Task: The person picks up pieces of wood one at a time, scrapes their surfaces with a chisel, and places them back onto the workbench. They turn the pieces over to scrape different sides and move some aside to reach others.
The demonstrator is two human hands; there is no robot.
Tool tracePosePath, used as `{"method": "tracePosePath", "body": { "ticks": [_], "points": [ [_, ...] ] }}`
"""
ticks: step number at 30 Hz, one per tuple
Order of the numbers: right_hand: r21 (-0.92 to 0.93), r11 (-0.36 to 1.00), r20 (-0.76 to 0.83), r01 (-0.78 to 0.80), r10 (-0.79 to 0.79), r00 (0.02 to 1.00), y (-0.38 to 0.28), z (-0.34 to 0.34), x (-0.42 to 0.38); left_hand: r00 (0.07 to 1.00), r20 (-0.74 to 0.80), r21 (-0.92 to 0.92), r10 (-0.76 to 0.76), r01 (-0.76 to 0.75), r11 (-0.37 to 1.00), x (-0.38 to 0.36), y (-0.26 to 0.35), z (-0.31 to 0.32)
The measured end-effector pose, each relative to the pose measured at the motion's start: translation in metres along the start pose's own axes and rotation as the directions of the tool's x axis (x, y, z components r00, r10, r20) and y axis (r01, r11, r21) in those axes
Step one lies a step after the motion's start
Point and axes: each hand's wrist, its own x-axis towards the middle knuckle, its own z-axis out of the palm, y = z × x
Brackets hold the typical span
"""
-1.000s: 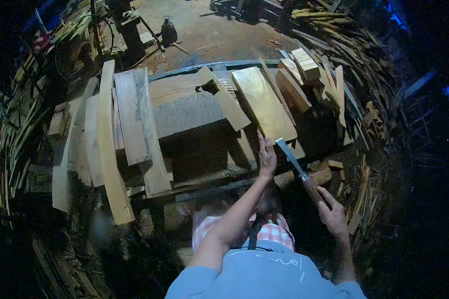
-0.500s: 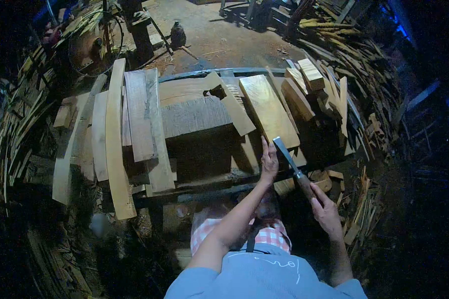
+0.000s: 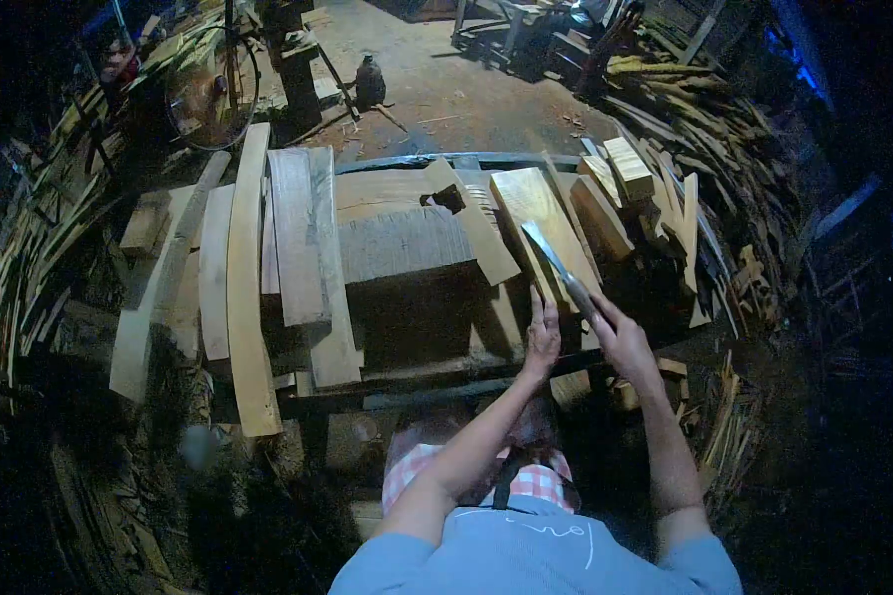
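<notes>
The right hand [image 3: 620,337] is closed around the handle of a broad chisel [image 3: 558,266], fingers wrapped tight on it, so that the blade lies low across the pale plank [image 3: 536,213] with its edge pointing away from the person; that flat angle looks suited to paring the face of the wood rather than chopping into it. The left hand [image 3: 543,332] rests just beside, fingers stretched out and held close together, flat against the near end of the same plank, seemingly to pin it so it does not slide under the tool. It grips nothing. The plank lies lengthwise on the tabletop [image 3: 407,297], tilted a little to the right, with a narrower board [image 3: 474,223] leaning across its left side and several short blocks [image 3: 615,183] stacked to its right, close at hand. Further left, a long curved slat [image 3: 245,288] and some wider boards [image 3: 303,248] overhang the tabletop's near edge, set apart from the working spot. Offcuts [image 3: 724,258] are heaped on the floor all around, dim in the poor light.
</notes>
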Motion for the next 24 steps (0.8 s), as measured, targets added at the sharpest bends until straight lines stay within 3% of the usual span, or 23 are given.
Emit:
{"method": "tracePosePath", "body": {
  "ticks": [1, 2, 3, 4, 6, 8, 9, 10, 11, 12, 13, 14, 15, 16, 17, 19, 21, 23, 24],
  "points": [
    [-0.028, 1.0, -0.007, -0.013, 0.013, 1.0, -0.003, 0.003, 0.017, 1.0, 0.001, 0.006, 0.003, -0.003, 1.0, -0.001, 0.007, -0.004],
    [-0.057, 0.998, -0.012, -0.023, 0.022, 1.0, -0.002, 0.01, 0.037, 0.993, 0.07, -0.025, -0.093, 0.095, 0.995, -0.001, 0.014, -0.008],
    [-0.072, 0.995, -0.077, 0.064, -0.07, 0.995, 0.008, 0.021, 0.062, 0.973, 0.138, -0.051, -0.184, 0.193, 0.98, -0.001, 0.018, -0.011],
    [-0.092, 0.984, -0.141, 0.151, -0.163, 0.977, 0.016, 0.03, 0.085, 0.975, 0.129, -0.05, -0.18, 0.188, 0.981, 0.001, 0.011, -0.009],
    [-0.054, 0.993, -0.047, 0.103, -0.105, 0.993, 0.002, 0.029, 0.124, 0.997, 0.036, -0.021, -0.075, 0.075, 0.997, 0.004, -0.013, 0.003],
    [-0.058, 0.992, -0.047, 0.109, -0.112, 0.993, -0.008, 0.032, 0.152, 0.997, 0.021, 0.076, -0.068, 0.066, 0.995, 0.002, -0.017, 0.004],
    [-0.064, 0.992, -0.045, 0.106, -0.109, 0.993, -0.012, 0.034, 0.158, 0.994, -0.039, 0.011, 0.105, -0.104, 0.994, 0.003, -0.034, 0.012],
    [-0.058, 0.993, -0.051, 0.107, -0.11, 0.993, -0.025, 0.03, 0.149, 0.957, -0.109, -0.045, 0.269, -0.275, 0.96, 0.004, -0.034, 0.012],
    [-0.001, 1.0, -0.001, 0.01, -0.01, 1.0, -0.036, 0.023, 0.139, 0.956, -0.105, -0.043, 0.274, -0.28, 0.959, 0.004, -0.036, 0.01],
    [0.048, 0.995, 0.057, -0.092, 0.089, 0.994, -0.044, 0.017, 0.128, 0.999, 0.016, 0.018, 0.032, -0.032, 0.999, 0.003, -0.027, 0.004],
    [0.074, 0.997, 0.039, -0.014, 0.011, 0.999, -0.04, 0.014, 0.117, 0.968, 0.117, 0.103, -0.222, 0.21, 0.972, 0.003, -0.025, 0.003],
    [0.123, 0.992, 0.051, -0.015, 0.009, 0.999, -0.032, 0.01, 0.102, 0.967, 0.118, 0.097, -0.225, 0.214, 0.972, 0.005, -0.024, 0.004],
    [0.17, 0.985, 0.068, -0.024, 0.012, 0.998, -0.022, 0.006, 0.084, 1.0, -0.004, 0.096, 0.001, -0.001, 0.995, 0.005, -0.029, 0.009],
    [0.184, 0.982, 0.09, -0.043, 0.027, 0.996, -0.016, 0.0, 0.063, 0.967, -0.122, 0.123, 0.222, -0.207, 0.971, 0.002, -0.034, 0.014],
    [0.2, 0.977, 0.111, -0.068, 0.046, 0.993, -0.009, -0.007, 0.04, 0.973, -0.114, 0.116, 0.202, -0.189, 0.975, -0.002, -0.027, 0.013],
    [0.191, 0.981, 0.029, -0.017, 0.011, 1.0, 0.01, -0.014, -0.009, 0.987, -0.006, 0.024, -0.158, 0.159, 0.987, -0.004, 0.002, 0.003],
    [0.229, 0.973, 0.03, 0.032, -0.04, 0.999, 0.024, -0.025, -0.054, 0.994, -0.026, -0.036, -0.102, 0.101, 0.994, -0.005, 0.0, 0.006],
    [0.164, 0.967, 0.079, -0.194, 0.183, 0.98, 0.02, -0.038, -0.095, 0.997, -0.056, -0.091, -0.048, 0.042, 0.995, -0.006, -0.002, 0.011],
    [0.165, 0.965, 0.079, -0.205, 0.195, 0.978, 0.022, -0.039, -0.112, 0.996, -0.076, -0.095, -0.037, 0.029, 0.995, -0.004, 0.0, 0.011]
  ]
}}
